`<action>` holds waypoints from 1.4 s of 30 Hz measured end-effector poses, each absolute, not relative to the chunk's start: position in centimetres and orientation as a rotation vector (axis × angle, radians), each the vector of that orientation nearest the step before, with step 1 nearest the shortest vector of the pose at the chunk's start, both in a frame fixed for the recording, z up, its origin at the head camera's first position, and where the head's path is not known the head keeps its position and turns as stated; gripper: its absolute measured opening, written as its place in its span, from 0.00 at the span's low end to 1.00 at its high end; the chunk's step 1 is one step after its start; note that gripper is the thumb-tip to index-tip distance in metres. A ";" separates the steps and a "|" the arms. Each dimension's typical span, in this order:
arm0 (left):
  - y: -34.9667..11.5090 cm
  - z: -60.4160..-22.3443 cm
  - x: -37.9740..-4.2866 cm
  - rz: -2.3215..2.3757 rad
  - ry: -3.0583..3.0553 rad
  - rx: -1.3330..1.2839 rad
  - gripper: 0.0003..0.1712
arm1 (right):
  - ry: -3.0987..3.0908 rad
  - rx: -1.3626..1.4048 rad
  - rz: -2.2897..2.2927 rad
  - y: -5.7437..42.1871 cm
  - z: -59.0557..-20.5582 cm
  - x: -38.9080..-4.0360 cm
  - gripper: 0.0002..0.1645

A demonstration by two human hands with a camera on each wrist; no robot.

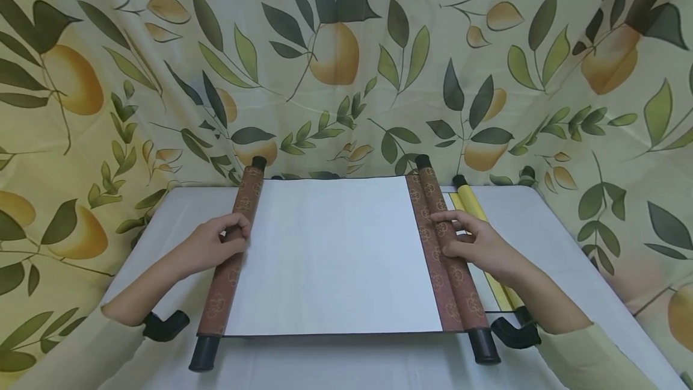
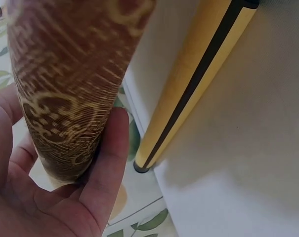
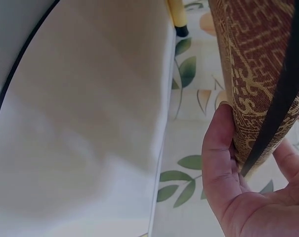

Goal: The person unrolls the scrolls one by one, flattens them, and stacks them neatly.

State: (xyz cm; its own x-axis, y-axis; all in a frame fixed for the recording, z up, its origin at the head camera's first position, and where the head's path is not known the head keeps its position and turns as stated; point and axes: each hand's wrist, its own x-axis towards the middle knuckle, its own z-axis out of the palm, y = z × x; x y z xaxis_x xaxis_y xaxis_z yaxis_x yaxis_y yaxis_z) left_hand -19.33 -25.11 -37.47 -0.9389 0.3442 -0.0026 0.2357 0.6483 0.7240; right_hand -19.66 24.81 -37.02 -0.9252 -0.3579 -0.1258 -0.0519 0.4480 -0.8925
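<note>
A hanging scroll lies partly unrolled between both hands, its blank white sheet (image 1: 335, 251) facing up. My left hand (image 1: 208, 245) grips the left reddish-brown patterned roller (image 1: 219, 300); in the left wrist view, thumb and fingers of that hand (image 2: 55, 212) curl round the roller (image 2: 70, 89). The right patterned roller (image 1: 468, 300) is held by my right hand (image 1: 482, 245), with fingers on both sides of it in the right wrist view. Both rollers have black end knobs. Below the sheet's front edge falls a shadow. A yellow scroll (image 1: 470, 197) is partly covered by the brown one.
A white table (image 1: 379, 366) with rounded far corners stands beneath. Behind and beside it hangs a curtain (image 1: 335, 53) printed with leaves and orange fruit. Black wrist mounts (image 1: 166, 325) sit under both forearms, the right one overlapping the yellow scroll's near end.
</note>
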 end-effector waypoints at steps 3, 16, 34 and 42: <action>-25.2 -37.5 -19.4 1.172 2.727 0.489 0.08 | 2.416 -0.347 -1.463 24.9 -37.0 -19.6 0.31; -26.0 -37.3 -19.4 1.154 2.741 0.488 0.03 | 2.394 -0.338 -1.480 25.3 -37.0 -19.5 0.31; -26.9 -37.6 -19.3 1.084 2.808 0.463 0.06 | 2.402 -0.322 -1.462 25.5 -37.1 -19.5 0.31; -27.3 -37.6 -19.5 1.094 2.827 0.474 0.12 | 2.399 -0.350 -1.469 25.7 -37.1 -19.5 0.31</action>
State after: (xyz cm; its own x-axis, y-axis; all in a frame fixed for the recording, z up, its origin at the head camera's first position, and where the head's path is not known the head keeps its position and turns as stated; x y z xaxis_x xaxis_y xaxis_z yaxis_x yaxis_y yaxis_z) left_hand -19.45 -27.31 -37.59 -0.9497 0.3104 0.0421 0.2578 0.6983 0.6678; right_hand -19.53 25.66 -37.06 -0.9235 -0.3605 -0.1308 -0.0472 0.4454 -0.8941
